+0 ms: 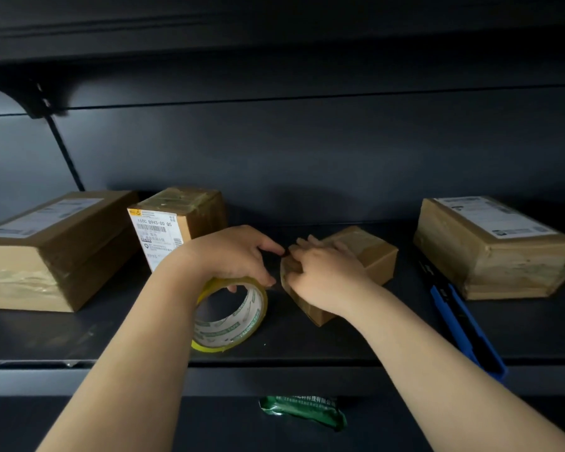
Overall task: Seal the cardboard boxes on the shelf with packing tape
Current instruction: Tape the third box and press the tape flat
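A small cardboard box (377, 256) lies in the middle of the dark shelf (79, 334). My right hand (323, 272) lies over its left end, fingers spread along the top and curled round the near corner. My left hand (235, 252) grips the top of a yellowish roll of packing tape (242, 318) that stands on edge just left of the box. The thumb and forefinger of that hand reach toward the box's corner. Any tape strip between roll and box is too dim to make out.
A large box (46, 252) sits at the left, a labelled upright box (180, 220) behind my left hand, and a taped box (493, 249) at the right. A blue-and-black cutter (463, 324) lies along the shelf's right front. A green packet (304, 412) lies on the lower level.
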Motion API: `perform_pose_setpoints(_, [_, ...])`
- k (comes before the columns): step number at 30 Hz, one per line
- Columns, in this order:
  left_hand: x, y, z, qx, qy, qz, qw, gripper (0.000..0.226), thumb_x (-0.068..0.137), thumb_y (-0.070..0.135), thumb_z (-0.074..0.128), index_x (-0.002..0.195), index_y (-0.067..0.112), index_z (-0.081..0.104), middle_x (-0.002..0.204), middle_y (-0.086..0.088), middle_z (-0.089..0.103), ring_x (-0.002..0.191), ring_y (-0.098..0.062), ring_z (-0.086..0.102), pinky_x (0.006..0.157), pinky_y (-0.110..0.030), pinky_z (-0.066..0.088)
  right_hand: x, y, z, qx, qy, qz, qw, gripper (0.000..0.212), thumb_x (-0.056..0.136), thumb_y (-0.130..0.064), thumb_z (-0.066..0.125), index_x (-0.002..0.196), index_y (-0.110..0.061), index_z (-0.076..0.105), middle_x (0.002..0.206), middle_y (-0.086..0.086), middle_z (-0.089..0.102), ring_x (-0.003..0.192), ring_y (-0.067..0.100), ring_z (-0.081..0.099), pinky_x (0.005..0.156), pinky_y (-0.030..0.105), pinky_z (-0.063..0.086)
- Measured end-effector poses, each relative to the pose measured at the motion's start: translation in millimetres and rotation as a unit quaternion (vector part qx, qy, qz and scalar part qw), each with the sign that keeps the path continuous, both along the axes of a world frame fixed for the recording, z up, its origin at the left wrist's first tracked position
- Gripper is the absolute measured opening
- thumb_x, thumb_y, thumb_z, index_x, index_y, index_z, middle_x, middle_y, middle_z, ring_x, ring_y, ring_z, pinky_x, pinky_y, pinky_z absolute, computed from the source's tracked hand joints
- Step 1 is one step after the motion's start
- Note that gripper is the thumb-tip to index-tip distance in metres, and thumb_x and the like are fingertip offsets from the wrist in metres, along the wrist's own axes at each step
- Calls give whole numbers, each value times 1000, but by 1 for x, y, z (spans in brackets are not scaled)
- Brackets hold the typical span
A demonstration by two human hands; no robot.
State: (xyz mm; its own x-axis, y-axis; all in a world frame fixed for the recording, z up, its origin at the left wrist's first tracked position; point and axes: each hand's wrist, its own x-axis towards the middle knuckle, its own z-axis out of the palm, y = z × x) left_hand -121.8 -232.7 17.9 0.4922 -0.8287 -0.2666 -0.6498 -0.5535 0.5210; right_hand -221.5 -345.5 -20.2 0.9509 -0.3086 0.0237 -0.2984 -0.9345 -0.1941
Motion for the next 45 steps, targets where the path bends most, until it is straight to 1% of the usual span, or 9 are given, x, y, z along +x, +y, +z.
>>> perform_pose_setpoints(6, [-6, -2, 1, 21, -4, 6, 1000, 70, 79, 15, 70, 140, 23, 37, 73, -3, 64, 61, -11, 58, 55, -25, 49, 1, 9, 7, 14, -34, -59, 998, 43, 97, -44, 34, 124, -19, 57, 125, 6, 58, 117, 25, 49, 97, 37, 37])
perform_pose_setpoints(14, [-8, -4, 7, 93, -23, 1, 995, 56, 81, 16, 68, 133, 16, 47, 79, 1, 62, 82, -19, 63, 64, -28, 54, 15, 17, -3, -64, 45, -35, 996, 46, 99, -28, 36, 141, -13, 32, 150, 7, 29, 142, 23, 12, 112, 47, 14])
perform_pose_setpoints(19, [6, 21, 9, 140, -72, 25, 987, 37, 77, 11, 72, 113, 13, 64, 68, 2, 60, 59, -11, 55, 58, -24, 47, 4, 9, -4, -19, -18, 1, 1000, 44, 99, -38, 32, 135, -15, 43, 145, 2, 39, 141, 21, 19, 109, 41, 18])
perform_pose_setpoints(22, [8, 39, 9, 90, -68, 20, 993, 29, 77, 17, 72, 106, 21, 66, 78, 5, 65, 66, -8, 58, 66, -20, 47, 7, 14, -8, -45, -24, -22, 998, 41, 99, -34, 31, 132, -14, 44, 141, 2, 42, 140, 20, 20, 107, 40, 19])
perform_pose_setpoints(26, [-3, 29, 5, -23, -157, 28, 987, 18, 73, 20, 70, 82, 34, 62, 75, 14, 59, 73, -5, 58, 64, -16, 43, 21, 27, -8, -51, 29, -79, 995, 53, 99, -30, 32, 146, -8, 20, 155, 10, 16, 143, 24, 6, 113, 52, 5])
perform_pose_setpoints(32, [-12, 5, -9, -199, -370, 243, 874, 16, 76, 22, 60, 88, 30, 66, 91, 0, 67, 86, -30, 63, 61, -27, 39, 7, 2, -4, -38, -147, -49, 987, 65, 94, -48, 31, 147, -11, 18, 156, 6, 16, 144, 18, 7, 111, 52, -2])
perform_pose_setpoints(35, [-18, -7, -14, -147, -441, 196, 864, 12, 80, 20, 59, 89, 25, 66, 86, -1, 65, 75, -26, 61, 51, -25, 29, -26, -32, -4, -27, -78, -4, 997, 70, 86, -67, 26, 146, -30, 22, 155, -8, 15, 142, 9, 6, 113, 50, -5])
perform_pose_setpoints(40, [-12, -33, -21, 82, -409, 170, 893, 15, 84, 16, 54, 98, 16, 60, 74, 1, 51, 63, -16, 47, 47, -25, 28, -50, -43, -7, 37, -48, 60, 996, 64, 86, -65, 27, 144, -39, 17, 154, -18, 6, 130, -10, -9, 112, 38, -14])
perform_pose_setpoints(45, [-8, -39, -36, 105, -432, 149, 883, 26, 84, 11, 50, 109, 15, 58, 110, -4, 62, 106, -24, 53, 76, -30, 33, -54, -31, -8, -8, -16, 37, 999, 68, 86, -66, 14, 147, -36, 6, 155, -15, -4, 139, -1, -9, 113, 40, -8])
